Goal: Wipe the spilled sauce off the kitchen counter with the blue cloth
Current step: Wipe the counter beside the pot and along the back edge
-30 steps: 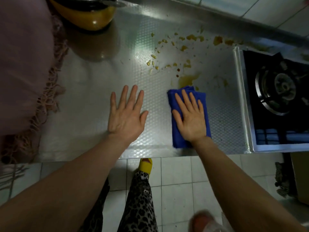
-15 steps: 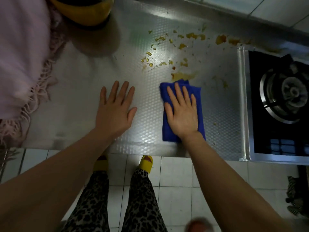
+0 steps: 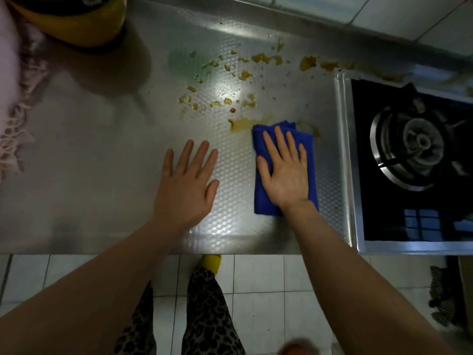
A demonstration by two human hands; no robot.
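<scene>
The blue cloth (image 3: 263,201) lies folded on the steel counter (image 3: 102,175), right of centre. My right hand (image 3: 284,175) presses flat on it with the fingers spread. Yellow-brown sauce (image 3: 242,123) pools at the cloth's far left corner. More drops and lumps of it are scattered beyond, toward the back wall, and a thin smear shows at the cloth's far right corner. My left hand (image 3: 188,180) rests flat and empty on the counter, just left of the cloth.
A gas stove (image 3: 414,149) is set into the counter close to the right of the cloth. A yellow pot (image 3: 76,24) stands at the far left, with a pink fringed fabric (image 3: 12,124) at the left edge. The counter's front edge is near my wrists.
My right hand has slid the cloth a little to the right, so the sauce pool now shows at its far left corner. The left hand stays flat beside it.
</scene>
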